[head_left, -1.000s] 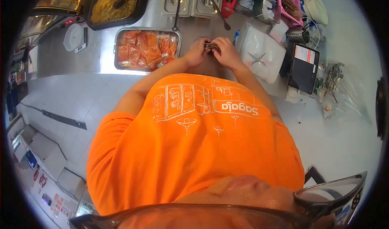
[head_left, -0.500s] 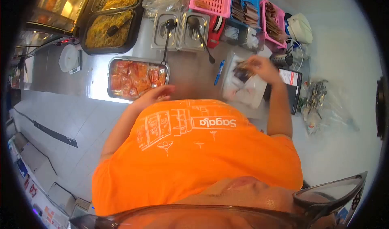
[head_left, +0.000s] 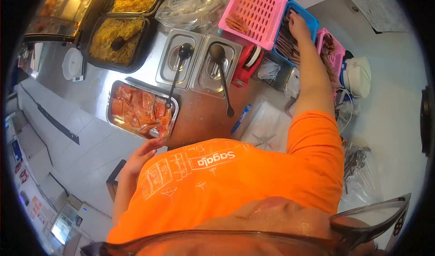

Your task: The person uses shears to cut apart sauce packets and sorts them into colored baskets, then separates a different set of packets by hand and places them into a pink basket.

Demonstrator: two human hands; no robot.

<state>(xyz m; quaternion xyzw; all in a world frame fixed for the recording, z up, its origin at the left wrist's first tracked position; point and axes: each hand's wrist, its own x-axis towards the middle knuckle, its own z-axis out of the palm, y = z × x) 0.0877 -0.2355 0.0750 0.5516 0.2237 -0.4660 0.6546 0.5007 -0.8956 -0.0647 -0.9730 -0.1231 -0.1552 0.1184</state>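
My left hand [head_left: 144,152] is open beside the near edge of a metal tray [head_left: 110,102], its fingertips close to the rim. Orange-red pieces in clear wrapping [head_left: 140,106] fill that tray. At the upper right, my right hand [head_left: 297,25] reaches into a blue basket [head_left: 311,24], its fingers drawn together at the far end; what is between them is too small to make out. Brown flat packets [head_left: 285,43] lie in this basket below the hand. White sheets [head_left: 265,126] rest on the counter near my right upper arm, with a blue marker [head_left: 241,118] beside them.
Two metal containers [head_left: 197,61] with black ladles stand mid-counter. Pink baskets [head_left: 253,15] flank the blue one. A red dispenser [head_left: 247,65], black trays of yellow food [head_left: 115,40], plastic bags [head_left: 192,6] and a white round container [head_left: 358,77] are around.
My right hand has gone from above the white sheets, where it held a dark item, up to the blue basket. My left hand has shifted lower and left. The view has turned.
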